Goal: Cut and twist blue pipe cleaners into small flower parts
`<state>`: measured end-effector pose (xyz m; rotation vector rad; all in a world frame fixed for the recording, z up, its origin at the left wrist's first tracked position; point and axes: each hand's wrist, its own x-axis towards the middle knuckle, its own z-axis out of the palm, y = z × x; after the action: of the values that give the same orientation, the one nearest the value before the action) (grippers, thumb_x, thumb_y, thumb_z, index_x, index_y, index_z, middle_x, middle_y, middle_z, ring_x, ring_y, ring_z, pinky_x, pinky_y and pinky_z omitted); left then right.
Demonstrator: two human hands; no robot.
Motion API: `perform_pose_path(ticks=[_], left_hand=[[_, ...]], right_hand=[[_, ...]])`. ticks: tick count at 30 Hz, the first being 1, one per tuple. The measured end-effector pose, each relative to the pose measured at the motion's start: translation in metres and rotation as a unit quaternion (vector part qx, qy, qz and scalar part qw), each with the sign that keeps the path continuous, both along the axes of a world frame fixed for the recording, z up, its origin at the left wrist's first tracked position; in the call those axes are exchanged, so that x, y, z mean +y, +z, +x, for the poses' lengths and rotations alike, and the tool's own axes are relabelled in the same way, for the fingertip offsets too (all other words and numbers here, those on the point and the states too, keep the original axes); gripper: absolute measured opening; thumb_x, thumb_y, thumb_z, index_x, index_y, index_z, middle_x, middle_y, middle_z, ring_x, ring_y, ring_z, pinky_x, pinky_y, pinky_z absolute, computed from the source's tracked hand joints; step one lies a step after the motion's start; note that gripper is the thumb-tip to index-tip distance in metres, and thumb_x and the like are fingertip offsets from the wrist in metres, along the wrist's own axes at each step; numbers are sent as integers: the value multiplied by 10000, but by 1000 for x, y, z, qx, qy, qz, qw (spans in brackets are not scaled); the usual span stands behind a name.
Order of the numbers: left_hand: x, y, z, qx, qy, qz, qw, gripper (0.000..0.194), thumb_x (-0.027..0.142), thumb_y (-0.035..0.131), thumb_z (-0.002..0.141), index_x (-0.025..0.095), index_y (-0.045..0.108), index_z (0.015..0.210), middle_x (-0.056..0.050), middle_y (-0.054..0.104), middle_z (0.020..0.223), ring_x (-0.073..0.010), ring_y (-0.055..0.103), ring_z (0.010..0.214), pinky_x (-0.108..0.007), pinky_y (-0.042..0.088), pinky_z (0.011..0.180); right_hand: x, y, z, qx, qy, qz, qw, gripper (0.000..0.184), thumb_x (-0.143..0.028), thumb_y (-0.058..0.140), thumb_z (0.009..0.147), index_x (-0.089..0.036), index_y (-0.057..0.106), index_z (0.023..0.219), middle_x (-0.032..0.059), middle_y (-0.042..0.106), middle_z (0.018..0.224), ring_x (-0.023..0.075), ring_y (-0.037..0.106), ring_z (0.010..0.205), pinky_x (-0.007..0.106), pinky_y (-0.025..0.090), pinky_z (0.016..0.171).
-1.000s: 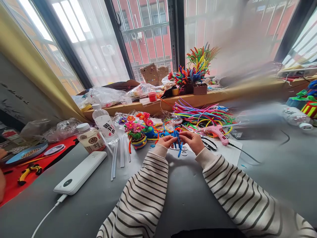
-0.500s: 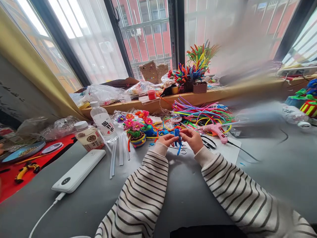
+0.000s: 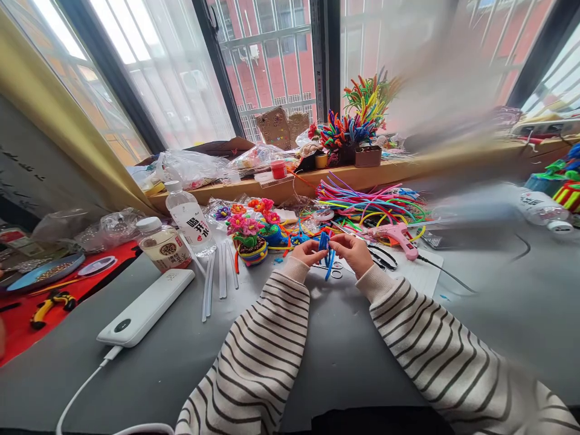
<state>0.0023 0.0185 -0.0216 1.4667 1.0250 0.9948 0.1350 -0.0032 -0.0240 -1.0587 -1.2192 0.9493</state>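
Note:
My left hand (image 3: 307,252) and my right hand (image 3: 352,251) meet above the grey table (image 3: 344,338), both pinched on a blue pipe cleaner piece (image 3: 325,249) that is bent and hangs down between them. Both arms wear striped sleeves. Just behind the hands lie small scissors (image 3: 334,273) and a pink glue gun (image 3: 395,234) on a white sheet. A small pot of pipe cleaner flowers (image 3: 248,237) stands to the left of my left hand.
A heap of coloured pipe cleaners (image 3: 371,206) lies behind the glue gun. Two bottles (image 3: 190,223), clear glue sticks (image 3: 221,277) and a white power bank (image 3: 145,307) with its cable sit at the left. A red mat with yellow pliers (image 3: 49,302) lies far left. The windowsill (image 3: 290,188) holds craft clutter.
Both hands have stayed together on the blue pipe cleaner, shifting it slightly up and away from me. The view has tilted a little.

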Motion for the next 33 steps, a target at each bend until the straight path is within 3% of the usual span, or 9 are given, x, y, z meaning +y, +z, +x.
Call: perform_pose_path(ticks=[5,10,25,30,33], left_hand=[[0,2,-1,1,-36,-29,999,336,383,635,470,118,551,657,20,535,548,-12,351,359,-189,247,381],[-2,3,0,-23,-82,-74,994,344,402,616,500,128,540,693,-15,593,608,-17,371,350,-187,214,373],[-6,7,2,-60,-53,-141,987,343,392,661,428,129,540,613,30,541,496,-19,390,354,-176,207,370],[-8,7,0,-46,-77,-119,989,267,331,645,499,126,584,660,-12,607,628,-5,373,360,-187,229,389],[-7,6,-1,-38,-101,-103,989,248,330,622,537,129,602,680,-24,616,653,-9,374,363,-193,238,396]], right_hand=[[1,-2,0,4,3,26,1000,263,-375,574,563,-144,549,687,13,570,586,111,512,507,219,415,416],[1,-2,0,32,17,40,999,247,-360,573,576,-146,544,695,10,570,603,107,517,522,229,448,455],[2,-2,0,52,15,52,997,244,-352,580,580,-149,534,707,4,558,589,111,530,514,243,455,484],[2,-3,1,18,7,64,998,237,-346,550,607,-151,529,741,21,559,653,111,525,537,245,461,486],[1,0,3,-52,-1,87,995,281,-328,522,634,-174,532,869,26,554,733,112,518,584,231,455,482]])
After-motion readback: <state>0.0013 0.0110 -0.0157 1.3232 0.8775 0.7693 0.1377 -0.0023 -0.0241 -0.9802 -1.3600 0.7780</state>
